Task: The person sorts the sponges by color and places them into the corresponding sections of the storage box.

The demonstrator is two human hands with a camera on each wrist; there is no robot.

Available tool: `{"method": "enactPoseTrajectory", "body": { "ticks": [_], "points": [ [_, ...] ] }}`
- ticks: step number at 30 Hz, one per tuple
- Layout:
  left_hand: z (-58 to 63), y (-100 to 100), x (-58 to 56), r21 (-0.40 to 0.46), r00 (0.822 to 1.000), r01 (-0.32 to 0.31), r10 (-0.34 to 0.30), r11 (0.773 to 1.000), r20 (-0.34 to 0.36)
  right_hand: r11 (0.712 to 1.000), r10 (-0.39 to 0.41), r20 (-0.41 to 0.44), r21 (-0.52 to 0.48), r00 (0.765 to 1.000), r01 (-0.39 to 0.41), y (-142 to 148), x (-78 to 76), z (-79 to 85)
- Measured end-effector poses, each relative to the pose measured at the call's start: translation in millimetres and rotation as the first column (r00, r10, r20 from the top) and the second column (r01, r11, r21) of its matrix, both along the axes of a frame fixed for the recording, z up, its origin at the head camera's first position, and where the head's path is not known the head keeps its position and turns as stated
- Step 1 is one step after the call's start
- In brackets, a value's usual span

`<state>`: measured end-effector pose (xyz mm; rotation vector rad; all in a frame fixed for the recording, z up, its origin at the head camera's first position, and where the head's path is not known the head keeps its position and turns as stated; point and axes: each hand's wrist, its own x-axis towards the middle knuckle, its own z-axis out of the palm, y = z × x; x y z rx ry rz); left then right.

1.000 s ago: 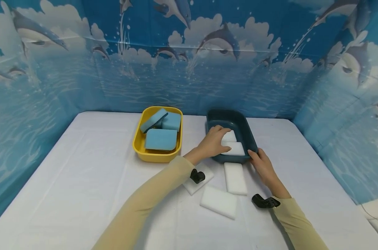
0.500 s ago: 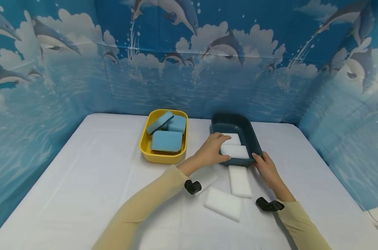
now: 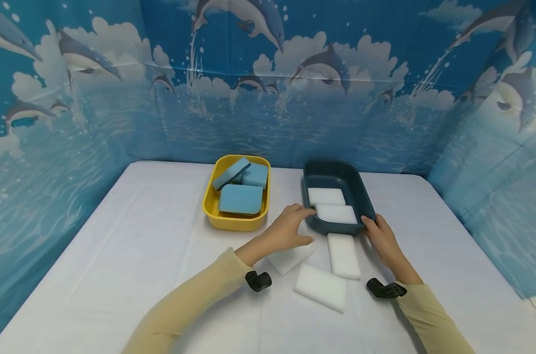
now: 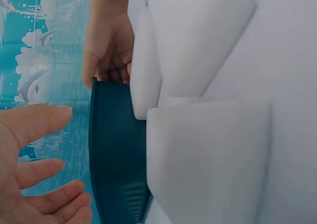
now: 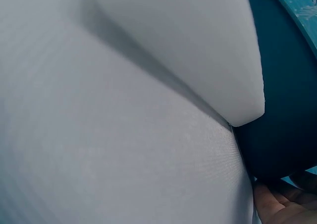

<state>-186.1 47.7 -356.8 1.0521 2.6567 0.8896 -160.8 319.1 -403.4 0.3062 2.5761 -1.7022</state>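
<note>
- Moved since the earlier frame: the left hand (image 3: 284, 230), withdrawn from the two inner pads (image 3: 336, 214) to just outside the near-left rim of the dark tray (image 3: 339, 178).
- White table (image 3: 162, 236): bears both containers.
- Dark tray: both white inner pads lie within, towards its near end.
- Yellow tub (image 3: 234, 224): left of the tray and apart from it, holding blue sponges (image 3: 241, 198).
- Right hand (image 3: 383, 241): grasps the tray's near-right corner, presumably steadying it.
- Left hand: released, thumb and fingers parted, nothing held.
- Three white loose pads (image 3: 320, 287): on the table before the tray.
- Assessment: loading the tray appears under way; the next move calls for lowering the left hand and pinching a loose pad.
</note>
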Motion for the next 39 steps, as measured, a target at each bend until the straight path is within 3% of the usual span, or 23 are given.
{"method": "enactPoseTrajectory", "body": {
  "ticks": [17, 27, 32, 39],
  "points": [
    [-16.9, -30.3, 14.9, -0.050, 0.999, -0.047, 0.046, 0.998, -0.011, 0.999, -0.011, 0.012, -0.030, 1.000, 0.012, -0.3, -2.5, 0.5],
    [-29.7, -41.9, 26.2, -0.035, 0.999, -0.041, 0.042, 0.999, 0.028, 0.999, -0.020, 0.016, -0.028, 1.000, 0.021, 0.4, -2.3, 0.6],
    [-33.3, -44.8, 30.5, -0.036, 0.999, -0.045, 0.046, 0.998, 0.020, 1.000, -0.023, 0.021, -0.016, 1.000, 0.023, 0.4, -2.7, 0.5],
    [-36.4, -46.6, 35.5, -0.050, 0.997, -0.031, 0.035, 0.998, 0.066, 1.000, -0.027, 0.021, -0.005, 0.999, 0.027, -0.3, -2.6, 1.0]
  ]
}}
